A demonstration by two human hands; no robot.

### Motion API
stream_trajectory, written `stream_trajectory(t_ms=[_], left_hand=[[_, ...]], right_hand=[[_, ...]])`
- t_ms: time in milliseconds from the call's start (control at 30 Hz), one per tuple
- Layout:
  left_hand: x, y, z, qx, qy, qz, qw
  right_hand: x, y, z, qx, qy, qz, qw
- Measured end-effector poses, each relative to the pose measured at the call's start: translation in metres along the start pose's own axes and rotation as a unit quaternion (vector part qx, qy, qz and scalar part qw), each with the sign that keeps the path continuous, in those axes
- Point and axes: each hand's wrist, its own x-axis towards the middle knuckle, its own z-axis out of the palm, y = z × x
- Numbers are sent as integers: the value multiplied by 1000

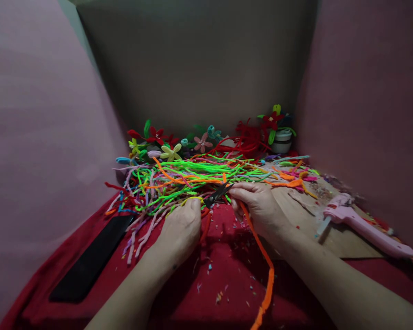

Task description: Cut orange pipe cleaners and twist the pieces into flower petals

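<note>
My right hand (259,208) is closed around small black scissors (217,194), whose blades point left toward my left hand. A long orange pipe cleaner (263,263) runs from under my right hand down toward me over the red cloth (206,293). My left hand (182,227) is curled shut, pinching a yellowish pipe cleaner end close to the scissor tips. Just beyond both hands lies a tangled heap of pipe cleaners (192,176) in green, orange, pink and red.
Finished pipe-cleaner flowers (170,151) line the back, with a red flower in a small pot (278,133) at back right. A pink glue gun (361,227) lies on a wooden board (344,240) at right. A long black flat object (92,259) lies at left. Walls close in on three sides.
</note>
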Motion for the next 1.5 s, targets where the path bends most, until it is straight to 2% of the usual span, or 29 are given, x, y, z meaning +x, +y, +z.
stream_trajectory(t_ms=[267,567,700,800,933,1033,1100,1167,1233,1267,1300,1333,1400,1500], left_hand=[[-1,1,-3,-7,-13,-7,1000],[-2,2,-4,-15,-56,0,998],[-1,-4,-3,-32,-30,-12,999],[2,-12,-1,-21,-45,-35,998],[6,-20,4,-18,-95,28,995],[9,-21,3,-49,-108,66,991],[10,-20,0,-90,-82,62,991],[10,-15,-6,-161,-29,54,985],[6,-6,-13,-282,-13,92,955],[2,-1,-16,-357,-30,129,925],[-1,4,-19,-432,-67,167,884],[-5,10,-22,-499,-98,179,842],[-10,19,-26,-587,-93,165,787],[-11,26,-29,-661,-18,105,742]], right_hand=[[0,-2,1,-10,5,-3,1000],[-2,-1,2,-9,11,14,1000],[0,0,0,6,7,25,1000],[5,-5,-5,50,37,7,998],[14,-11,-12,107,114,-30,987],[16,-10,-14,136,109,-29,984],[16,-9,-14,146,93,-18,985],[16,-8,-13,153,104,-11,983],[17,-8,-14,164,124,-6,979],[18,-8,-15,171,135,-5,976],[19,-8,-15,176,143,-4,974],[20,-8,-16,178,149,-2,973],[22,-8,-17,178,160,4,971],[23,-8,-18,178,172,9,969]])
